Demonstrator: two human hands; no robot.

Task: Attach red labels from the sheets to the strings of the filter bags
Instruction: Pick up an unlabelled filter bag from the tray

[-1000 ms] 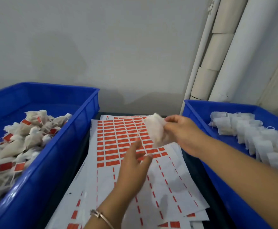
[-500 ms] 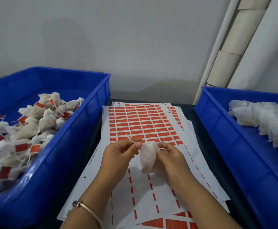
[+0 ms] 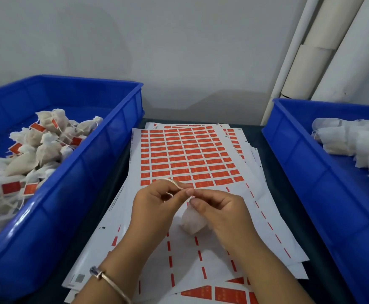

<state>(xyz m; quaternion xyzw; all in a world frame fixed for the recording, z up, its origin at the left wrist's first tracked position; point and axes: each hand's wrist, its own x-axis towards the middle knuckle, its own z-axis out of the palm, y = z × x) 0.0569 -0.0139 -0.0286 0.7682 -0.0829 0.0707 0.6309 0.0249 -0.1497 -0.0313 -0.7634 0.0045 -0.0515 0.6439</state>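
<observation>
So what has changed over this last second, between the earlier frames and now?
The right hand brought the small white filter bag down from mid-air to just above the white sheets of red labels. The left hand, empty before, now pinches the bag's thin white string, drawn out between both hands. No label is on the string yet. The two blue plastic bins and their bags look unchanged.
</observation>
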